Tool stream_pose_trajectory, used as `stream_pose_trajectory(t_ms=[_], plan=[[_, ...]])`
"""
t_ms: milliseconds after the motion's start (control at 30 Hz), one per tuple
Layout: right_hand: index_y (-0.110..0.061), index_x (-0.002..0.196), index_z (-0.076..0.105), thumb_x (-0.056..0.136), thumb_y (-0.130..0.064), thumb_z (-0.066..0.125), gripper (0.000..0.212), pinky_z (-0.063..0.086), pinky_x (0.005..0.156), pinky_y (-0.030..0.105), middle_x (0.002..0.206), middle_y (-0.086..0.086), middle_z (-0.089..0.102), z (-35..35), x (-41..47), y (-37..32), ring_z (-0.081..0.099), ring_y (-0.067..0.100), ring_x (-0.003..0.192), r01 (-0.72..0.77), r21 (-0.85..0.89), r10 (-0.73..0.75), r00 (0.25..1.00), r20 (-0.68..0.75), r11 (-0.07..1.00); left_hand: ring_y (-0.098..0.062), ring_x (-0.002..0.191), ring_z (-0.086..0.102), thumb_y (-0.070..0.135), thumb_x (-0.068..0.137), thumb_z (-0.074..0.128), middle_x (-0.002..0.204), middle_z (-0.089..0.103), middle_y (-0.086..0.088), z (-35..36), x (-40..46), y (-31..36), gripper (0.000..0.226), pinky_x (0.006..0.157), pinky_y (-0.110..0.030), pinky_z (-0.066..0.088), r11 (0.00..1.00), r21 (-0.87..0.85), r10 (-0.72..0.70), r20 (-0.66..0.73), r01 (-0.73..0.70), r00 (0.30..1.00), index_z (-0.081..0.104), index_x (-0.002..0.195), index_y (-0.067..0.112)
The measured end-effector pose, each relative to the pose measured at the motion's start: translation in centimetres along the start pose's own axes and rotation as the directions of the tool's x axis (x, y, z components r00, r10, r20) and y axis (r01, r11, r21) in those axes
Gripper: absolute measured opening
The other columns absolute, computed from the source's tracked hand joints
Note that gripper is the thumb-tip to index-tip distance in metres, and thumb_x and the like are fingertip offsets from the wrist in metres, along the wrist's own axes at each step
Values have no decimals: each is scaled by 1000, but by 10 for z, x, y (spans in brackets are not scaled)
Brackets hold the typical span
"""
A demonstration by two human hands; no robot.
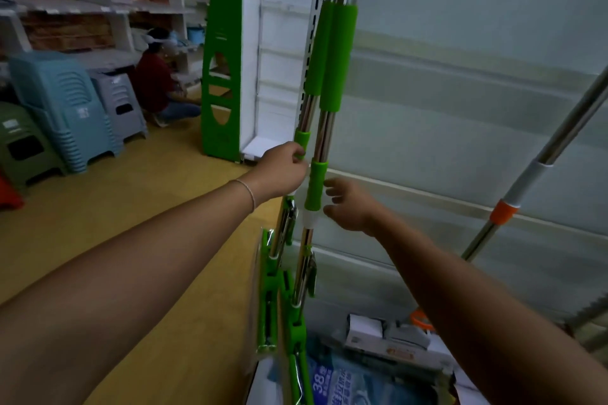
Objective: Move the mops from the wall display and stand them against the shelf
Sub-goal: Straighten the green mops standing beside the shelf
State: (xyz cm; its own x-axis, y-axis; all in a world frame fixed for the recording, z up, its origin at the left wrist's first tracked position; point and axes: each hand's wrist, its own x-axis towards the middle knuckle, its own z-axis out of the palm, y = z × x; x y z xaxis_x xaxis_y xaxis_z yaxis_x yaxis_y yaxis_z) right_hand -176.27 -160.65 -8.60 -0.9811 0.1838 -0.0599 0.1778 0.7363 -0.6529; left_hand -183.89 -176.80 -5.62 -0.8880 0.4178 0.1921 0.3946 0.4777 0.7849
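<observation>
Stacked plastic stools (65,115) stand at the far left. The left hand (283,171) grips the left green-handled mop (307,102), upright beside the slotted shelf post (317,10). The right mop (329,108) stands alongside; the right hand (348,207), fingers loosely spread, hovers just beside its collar.

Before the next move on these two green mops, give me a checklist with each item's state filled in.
1. Left hand grips the left green mop at its small collar: ok.
2. Right hand has hold of the right green mop: not ok, fingers spread beside the grip, apart from it.
3. Both handles upright, side by side: ok.
4. Mop heads free of the packaged goods below: cannot tell.
5. Orange-collared pole leaning at right, clear of the right arm: ok.
</observation>
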Motion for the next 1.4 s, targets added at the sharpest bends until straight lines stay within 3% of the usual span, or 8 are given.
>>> stream_pose_trajectory(t_ms=[167,267,500,800,933,1100,1200,1400], plan=[[-11,132,56,81,1,64,53,50,101,46,126,10,65,30,11,16,62,28,113,27,73,-33,995,89,997,-19,89,59,23,95,50,116,62,-8,7,-7,-13,37,67,-26,44,998,1,-65,19,65,998,53,129,11],[-9,120,60,80,5,61,42,50,100,45,115,10,68,45,12,33,64,29,111,34,115,-51,987,151,993,-23,96,61,20,95,51,114,64,-10,13,-12,-22,34,80,-32,50,996,-17,-81,31,82,996,57,126,8],[-9,139,51,89,14,45,55,47,60,6,130,10,64,67,-1,61,62,14,95,-5,176,-45,958,283,984,-18,105,63,21,89,64,115,68,-7,32,-20,-41,36,98,-37,50,987,-139,-75,72,84,995,62,121,7],[-11,123,60,91,13,47,42,51,66,24,120,18,68,89,0,67,67,36,101,-134,339,65,976,208,931,-15,95,62,42,90,60,99,66,3,64,-34,-62,25,77,-27,48,970,-210,-87,167,122,982,59,107,24],[-4,116,66,93,4,55,27,55,67,24,110,23,70,98,13,74,66,20,86,-183,317,123,972,200,931,-23,88,60,47,95,48,96,64,-14,73,-46,-78,25,79,-38,48,972,-219,-60,107,83,992,54,104,24],[-5,131,58,91,-10,65,41,51,100,41,123,14,67,104,56,73,65,24,108,-107,157,91,990,104,982,-9,86,60,35,97,48,91,63,3,64,-54,-82,6,79,-29,47,933,-351,-28,139,76,990,53,97,31],[-5,141,48,85,-10,74,61,45,108,43,137,16,59,111,77,61,57,26,127,-72,208,33,982,185,976,-18,88,60,39,93,50,92,63,-5,56,-63,-87,16,85,-43,48,881,-454,-73,148,134,986,56,95,25],[-6,138,48,81,3,70,62,51,96,40,132,11,58,140,94,46,53,28,123,12,306,-96,960,262,952,-12,82,61,49,83,48,88,64,4,39,-71,-93,28,83,-33,49,850,-501,-84,173,161,981,59,99,29]])
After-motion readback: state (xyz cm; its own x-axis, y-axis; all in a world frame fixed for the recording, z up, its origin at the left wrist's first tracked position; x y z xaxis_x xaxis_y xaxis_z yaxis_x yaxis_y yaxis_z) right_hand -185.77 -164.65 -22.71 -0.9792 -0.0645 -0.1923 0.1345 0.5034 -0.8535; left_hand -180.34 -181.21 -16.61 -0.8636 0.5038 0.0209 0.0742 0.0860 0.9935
